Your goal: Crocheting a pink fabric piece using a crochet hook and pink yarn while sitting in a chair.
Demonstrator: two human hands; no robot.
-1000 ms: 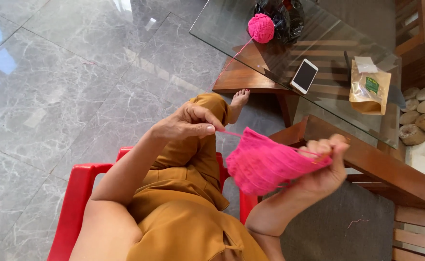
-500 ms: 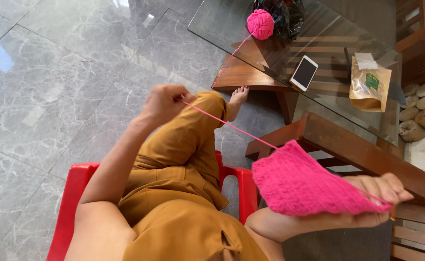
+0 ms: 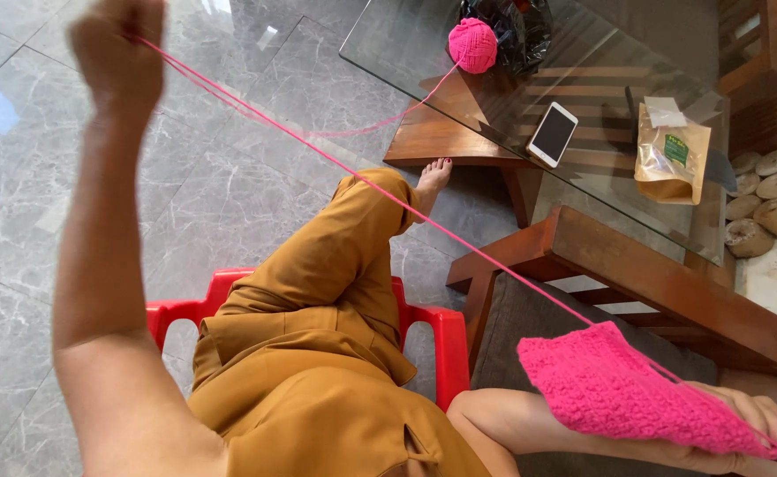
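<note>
My left hand (image 3: 116, 46) is raised high at the upper left, pinched shut on a strand of pink yarn (image 3: 388, 196). The strand runs taut down to a pink crocheted piece (image 3: 622, 389) at the lower right. My right hand (image 3: 746, 428) grips that piece from beneath, low by the frame's edge. A second, slack length of yarn leads from my left hand to the pink yarn ball (image 3: 473, 44) on the glass table (image 3: 600, 66). I sit on a red plastic chair (image 3: 437, 340) in mustard-coloured clothes.
On the glass table lie a white phone (image 3: 553, 133), a brown paper pouch (image 3: 671, 155) and a black bag (image 3: 512, 25). A wooden bench frame (image 3: 653, 269) stands to my right. Round wood slices (image 3: 773, 199) sit at the far right. Grey marble floor (image 3: 230, 141) spreads left.
My left hand has swung up and far out to the left, drawing the yarn long and taut. My right hand with the crocheted piece has dropped lower and to the right.
</note>
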